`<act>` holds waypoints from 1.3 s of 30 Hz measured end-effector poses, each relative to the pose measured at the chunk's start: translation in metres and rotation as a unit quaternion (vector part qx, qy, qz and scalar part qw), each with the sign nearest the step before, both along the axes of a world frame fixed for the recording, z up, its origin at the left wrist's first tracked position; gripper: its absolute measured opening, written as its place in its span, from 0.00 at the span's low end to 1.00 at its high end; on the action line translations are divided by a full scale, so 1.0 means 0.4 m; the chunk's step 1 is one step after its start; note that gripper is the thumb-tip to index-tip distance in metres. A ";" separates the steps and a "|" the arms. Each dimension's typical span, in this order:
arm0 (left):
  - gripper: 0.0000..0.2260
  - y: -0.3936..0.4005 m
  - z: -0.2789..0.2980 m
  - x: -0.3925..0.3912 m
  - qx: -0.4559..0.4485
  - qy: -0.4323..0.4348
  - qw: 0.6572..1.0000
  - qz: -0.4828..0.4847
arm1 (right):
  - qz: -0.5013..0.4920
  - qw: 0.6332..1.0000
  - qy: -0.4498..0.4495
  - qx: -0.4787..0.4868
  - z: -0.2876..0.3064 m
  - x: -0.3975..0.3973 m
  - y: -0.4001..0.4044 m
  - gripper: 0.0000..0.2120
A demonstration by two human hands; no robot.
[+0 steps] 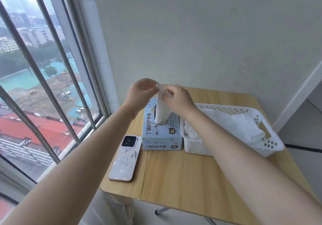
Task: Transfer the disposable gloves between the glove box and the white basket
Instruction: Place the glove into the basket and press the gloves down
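Head view: my left hand (pixel 139 94) and right hand (pixel 177 99) both pinch the top of one white glove (pixel 161 113), held above the glove box (pixel 161 135), its lower end hanging into the slot. Basket (pixel 231 130) touches the box's right side, gloves piled inside. Phone (pixel 125 158) lies left of the box on the table (pixel 183 176).

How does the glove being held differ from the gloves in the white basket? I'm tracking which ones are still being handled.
The held glove hangs upright above the glove box, pinched at its top by both the left hand and right hand; the basket gloves lie flat and crumpled in the white basket, untouched. The held glove's lower end meets the box's opening; the basket gloves lie apart from the box. Both look white and thin.
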State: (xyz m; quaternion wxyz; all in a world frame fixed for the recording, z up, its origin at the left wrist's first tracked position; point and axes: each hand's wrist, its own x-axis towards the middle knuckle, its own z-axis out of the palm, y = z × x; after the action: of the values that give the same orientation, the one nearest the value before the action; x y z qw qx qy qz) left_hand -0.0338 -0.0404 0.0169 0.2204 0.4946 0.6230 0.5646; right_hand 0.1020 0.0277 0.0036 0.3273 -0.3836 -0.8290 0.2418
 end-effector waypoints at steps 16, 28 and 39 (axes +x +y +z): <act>0.13 0.005 -0.110 0.030 -0.249 0.225 0.940 -0.068 | -0.048 0.995 0.084 -0.014 0.056 0.076 -0.028 0.08; 0.12 0.002 -0.065 0.064 -0.145 0.119 0.979 -0.072 | -0.020 0.991 0.117 -0.061 0.104 0.067 -0.055 0.10; 0.27 -0.032 -0.069 0.042 -0.146 0.085 0.975 -0.145 | -0.096 0.977 0.188 -0.027 0.153 0.119 -0.043 0.13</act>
State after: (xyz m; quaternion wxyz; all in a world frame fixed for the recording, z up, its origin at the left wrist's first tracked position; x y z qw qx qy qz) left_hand -0.0170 -0.0533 -0.0107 0.3160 0.5879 0.6370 0.3857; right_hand 0.1496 0.0104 0.0648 0.4885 -0.4174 -0.7053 0.2996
